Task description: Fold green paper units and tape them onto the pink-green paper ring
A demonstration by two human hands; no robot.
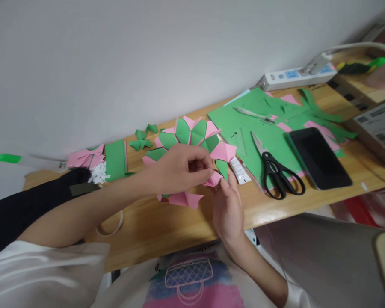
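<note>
A ring-like paper model of folded green and pink pieces lies on the wooden table in front of me. At its near right edge, my left hand reaches across with fingers pinched on a pink folded paper piece. My right hand closes round the same piece from the right, thumb against its edge. A green folded flap rises beside the right fingers. Part of the model is hidden behind my left hand, and another pink piece shows below it.
Right of the model are black-handled scissors, a phone, a pen and green paper sheets. A power strip stands by the wall. Small green folded pieces and a green stack lie left.
</note>
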